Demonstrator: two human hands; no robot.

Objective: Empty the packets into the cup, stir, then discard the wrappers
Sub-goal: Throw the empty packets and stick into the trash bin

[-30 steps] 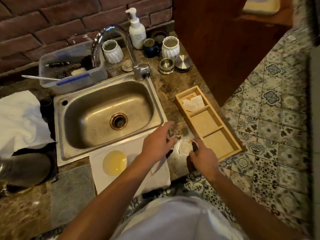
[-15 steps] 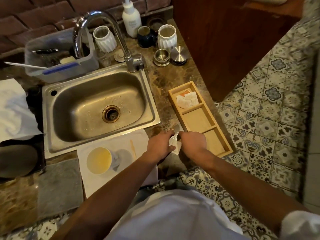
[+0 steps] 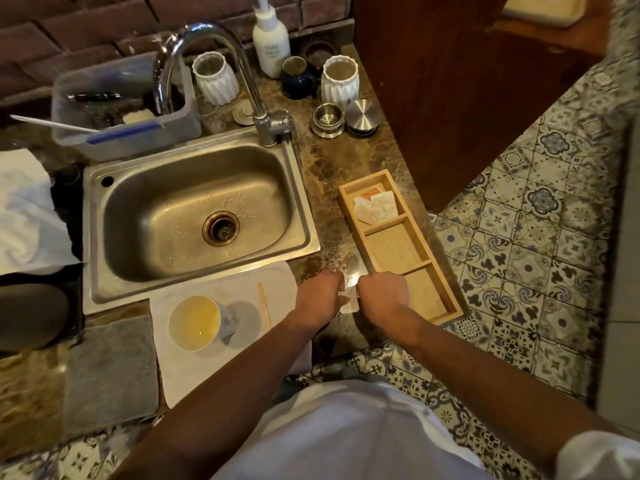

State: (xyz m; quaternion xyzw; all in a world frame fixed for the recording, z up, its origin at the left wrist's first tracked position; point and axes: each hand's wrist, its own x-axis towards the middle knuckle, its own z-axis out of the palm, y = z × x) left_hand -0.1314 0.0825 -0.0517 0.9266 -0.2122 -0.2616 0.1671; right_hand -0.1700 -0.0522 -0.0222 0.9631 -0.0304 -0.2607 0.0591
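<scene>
A small white packet (image 3: 350, 301) is pinched between my left hand (image 3: 320, 295) and my right hand (image 3: 382, 293), just above the counter's front edge. To the left, a cup (image 3: 194, 322) of pale yellow liquid stands on a white cloth (image 3: 221, 289). A wooden stir stick (image 3: 264, 305) lies on that cloth, right of the cup. More packets (image 3: 375, 206) lie in the far compartment of a wooden tray (image 3: 438, 268); its other two compartments hold nothing.
A steel sink (image 3: 194, 216) with a tall tap (image 3: 214, 74) fills the middle. Behind it stand a plastic tub (image 3: 121, 112), white ribbed jars (image 3: 215, 77), a pump bottle (image 3: 270, 39), a dark mug (image 3: 297, 77) and metal lids (image 3: 362, 116). A grey cloth (image 3: 110, 368) lies at the front left.
My left hand came over to the packet that the right hand lifted from the counter; both hands now pinch it between them. The camera has tilted slightly.
</scene>
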